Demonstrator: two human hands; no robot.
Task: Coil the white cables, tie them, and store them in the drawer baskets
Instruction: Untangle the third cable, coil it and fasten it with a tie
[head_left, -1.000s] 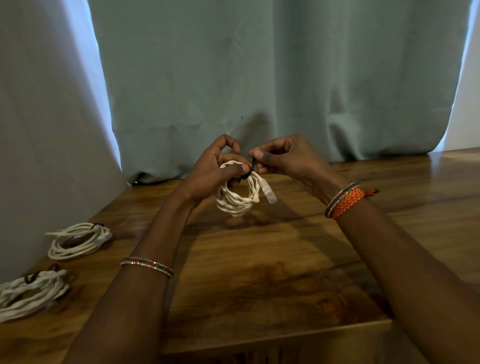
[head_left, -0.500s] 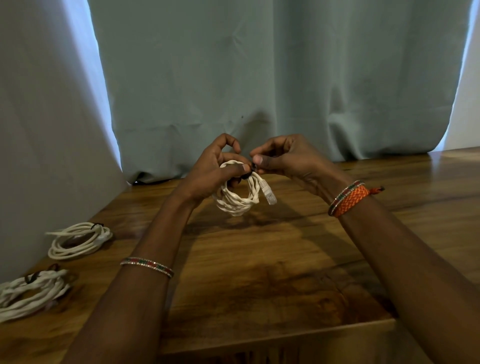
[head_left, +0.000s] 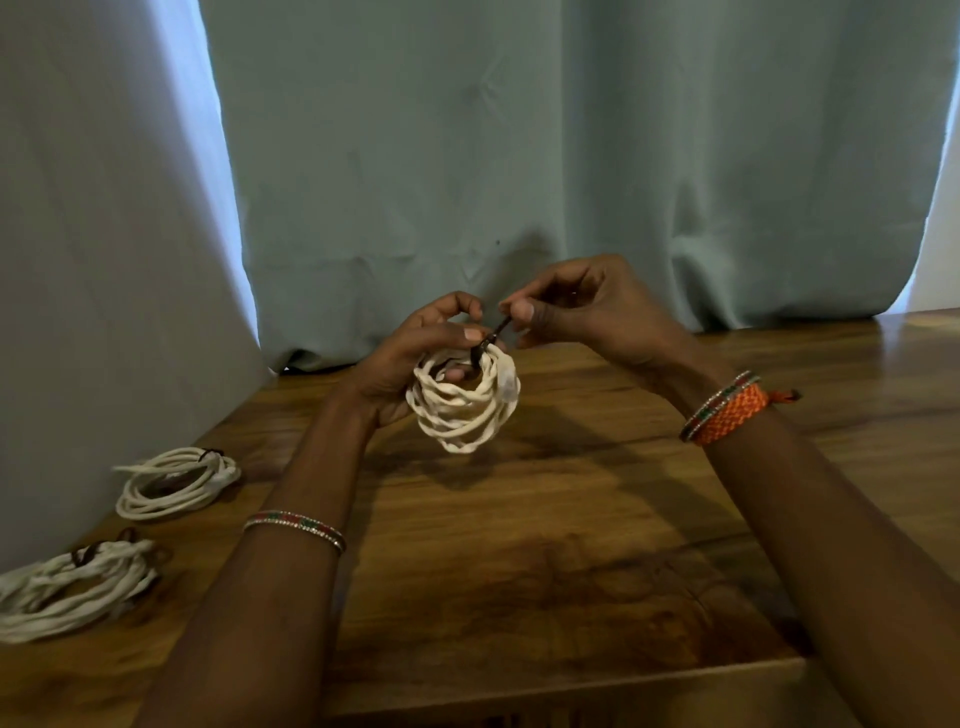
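Observation:
A coiled white cable (head_left: 462, 410) hangs in the air above the wooden table (head_left: 545, 545), its loops facing me. My left hand (head_left: 410, 364) grips the coil at its top, thumb pressed over the strands. A thin dark tie (head_left: 493, 338) wraps the top of the coil, and my right hand (head_left: 582, 306) pinches its free end between thumb and fingers, just right of my left thumb. A pale connector lies against the coil's right side. The drawer baskets are not in view.
Two other tied white coils lie at the table's left: one further back (head_left: 176, 483) and one near the left edge (head_left: 72, 587). A pale green curtain (head_left: 519, 156) hangs right behind the table. The table's front edge runs along the bottom.
The coil has turned so its open loops face me and sits a little lower. My right hand has pulled the dark tie end up and to the right.

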